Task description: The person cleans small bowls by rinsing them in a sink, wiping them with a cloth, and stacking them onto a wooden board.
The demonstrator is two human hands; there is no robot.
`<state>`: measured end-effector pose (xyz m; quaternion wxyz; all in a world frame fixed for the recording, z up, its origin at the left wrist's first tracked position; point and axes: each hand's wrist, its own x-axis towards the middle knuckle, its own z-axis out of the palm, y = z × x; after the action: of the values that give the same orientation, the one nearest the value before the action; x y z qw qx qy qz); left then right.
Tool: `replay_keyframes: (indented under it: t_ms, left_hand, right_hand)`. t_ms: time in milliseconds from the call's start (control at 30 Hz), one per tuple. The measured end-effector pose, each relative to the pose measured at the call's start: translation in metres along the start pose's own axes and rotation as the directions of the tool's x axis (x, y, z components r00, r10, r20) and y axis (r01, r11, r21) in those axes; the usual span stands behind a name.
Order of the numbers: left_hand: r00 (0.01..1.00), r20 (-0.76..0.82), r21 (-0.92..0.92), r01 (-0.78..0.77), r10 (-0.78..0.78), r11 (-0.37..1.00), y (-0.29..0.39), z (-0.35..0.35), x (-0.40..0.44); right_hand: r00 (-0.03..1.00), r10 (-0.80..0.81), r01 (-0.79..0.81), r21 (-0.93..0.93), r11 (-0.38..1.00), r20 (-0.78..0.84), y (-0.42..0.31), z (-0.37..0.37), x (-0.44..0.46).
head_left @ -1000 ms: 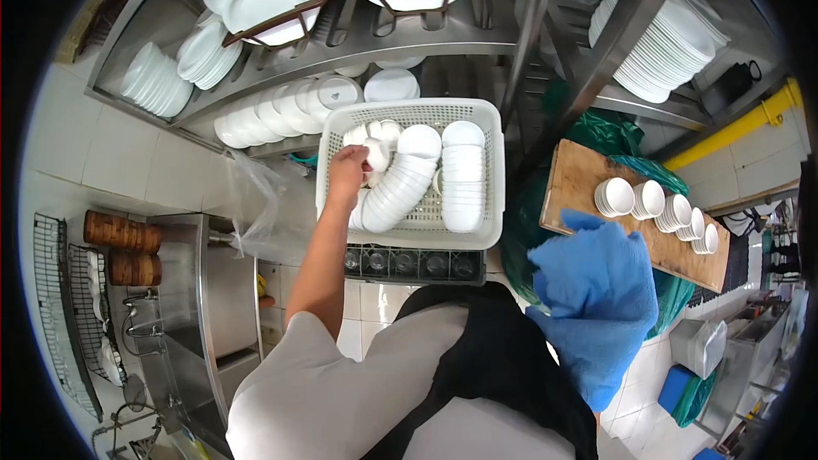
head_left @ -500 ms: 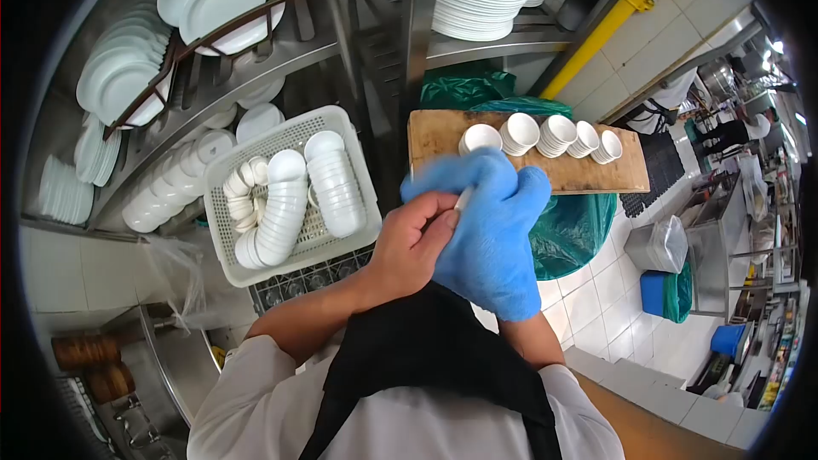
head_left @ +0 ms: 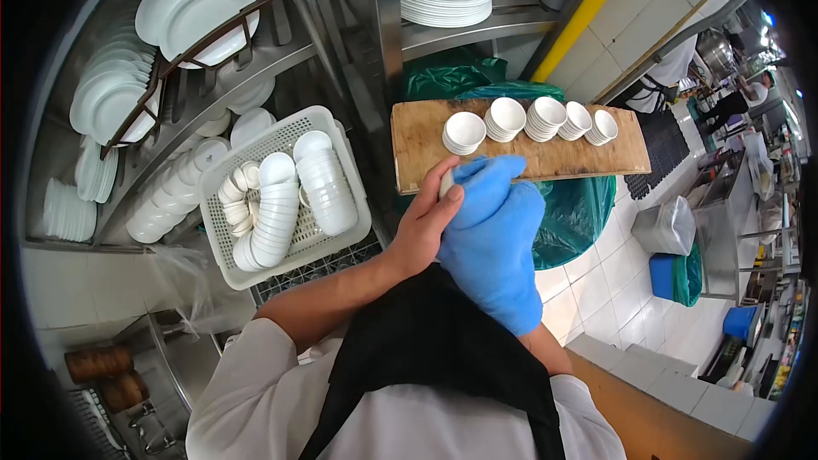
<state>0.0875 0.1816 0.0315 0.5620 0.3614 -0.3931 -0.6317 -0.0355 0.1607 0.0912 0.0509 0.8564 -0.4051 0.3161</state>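
Observation:
My left hand (head_left: 426, 220) is closed on a small white dish (head_left: 446, 181), whose rim just shows between the fingers and a blue cloth (head_left: 494, 243); its exact shape is hidden. The cloth covers my right hand entirely, leaving only the right wrist (head_left: 547, 349) bare. Through the cloth, my right hand grips and presses against the dish. Just beyond both hands, short stacks of small white bowls (head_left: 464, 132) stand in a row on a wooden board (head_left: 413, 172).
To the left, a plastic basket (head_left: 362, 226) holds stacked white cups and bowls. Metal shelves (head_left: 294, 55) carry plates and bowls. Green plastic bags (head_left: 575, 226) hang under the board. A yellow pipe (head_left: 588, 13) rises behind. Other people are far off at the right.
My left hand has turned more upright, its fingers now higher around the dish. The cloth has shifted and folded over the dish. The head view has moved slightly, exposing the leftmost bowl stack.

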Motion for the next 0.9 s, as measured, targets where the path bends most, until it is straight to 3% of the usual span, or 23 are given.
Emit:
replay_keyframes:
  t_ms: [33,67,100,133,200,267,300,333,367,400,433,500,600,767,867,900]
  left_hand:
    - [0.996,-0.08,-0.074,0.045,-0.051,0.996,-0.003,0.004,0.003]
    - [0.982,-0.152,-0.149,0.084,-0.107,0.985,-0.005,0.006,0.006]
    - [0.984,-0.145,-0.143,0.084,-0.105,0.986,-0.004,0.006,0.009]
    - [0.971,-0.155,-0.206,0.151,-0.184,0.967,-0.003,0.005,0.012]
    - [0.952,-0.161,-0.258,0.215,-0.262,0.942,-0.001,0.0,0.018]
    - [0.941,-0.158,-0.301,0.243,-0.299,0.922,-0.005,-0.012,0.028]
    - [0.942,-0.239,-0.135,0.209,-0.236,0.969,-0.011,-0.021,0.038]
    - [0.944,-0.235,-0.127,0.208,-0.233,0.97,-0.009,-0.03,0.049]
    - [0.965,-0.251,0.155,0.113,-0.072,0.981,-0.006,-0.039,0.063]
    - [0.971,-0.22,0.423,0.012,0.089,0.906,-0.004,-0.045,0.078]
    - [0.973,-0.214,0.427,0.01,0.089,0.904,-0.005,-0.049,0.095]
    - [0.933,-0.102,0.641,-0.205,0.346,0.739,-0.012,-0.056,0.13]
    - [0.961,-0.111,0.644,-0.125,0.255,0.755,-0.04,-0.07,0.172]
    - [0.982,-0.111,0.67,-0.039,0.152,0.742,-0.07,-0.081,0.19]
    - [0.963,-0.208,0.746,0.042,0.171,0.665,-0.071,-0.085,0.184]
    - [0.952,-0.181,0.762,-0.022,0.246,0.647,-0.074,-0.084,0.179]
  right_hand:
    - [1.0,0.002,-0.002,-0.001,1.0,-0.003,0.002,0.0,0.001]
    - [0.995,0.079,-0.086,0.147,0.985,0.055,0.004,-0.001,0.002]
    - [0.982,0.145,-0.174,0.286,0.942,0.12,0.006,-0.002,0.004]
    - [0.982,0.151,-0.177,0.285,0.942,0.11,0.007,-0.005,0.005]
    - [0.992,0.066,-0.054,-0.112,0.992,0.11,0.006,-0.013,0.003]
    - [0.984,0.154,-0.152,-0.032,0.988,0.093,0.011,-0.021,0.0]
    - [0.973,0.215,-0.218,0.037,0.975,0.082,0.015,-0.027,-0.004]
    - [0.951,0.298,-0.307,0.118,0.944,0.085,0.018,-0.033,-0.009]
    - [0.917,0.388,-0.399,0.198,0.895,0.094,0.022,-0.036,-0.013]
    - [0.871,0.478,-0.491,0.268,0.829,0.116,0.027,-0.04,-0.017]
    - [0.817,0.56,-0.569,0.339,0.749,0.134,0.031,-0.043,-0.021]
    - [0.714,0.675,-0.676,0.434,0.596,0.185,0.036,-0.049,-0.031]
    - [0.627,0.751,-0.731,0.494,0.472,0.21,0.041,-0.052,-0.045]
    - [0.647,0.751,-0.732,0.381,0.566,0.128,0.059,-0.028,-0.074]
    - [0.651,0.749,-0.736,0.347,0.581,0.126,0.061,-0.031,-0.076]
    - [0.641,0.755,-0.741,0.37,0.56,0.14,0.058,-0.035,-0.072]
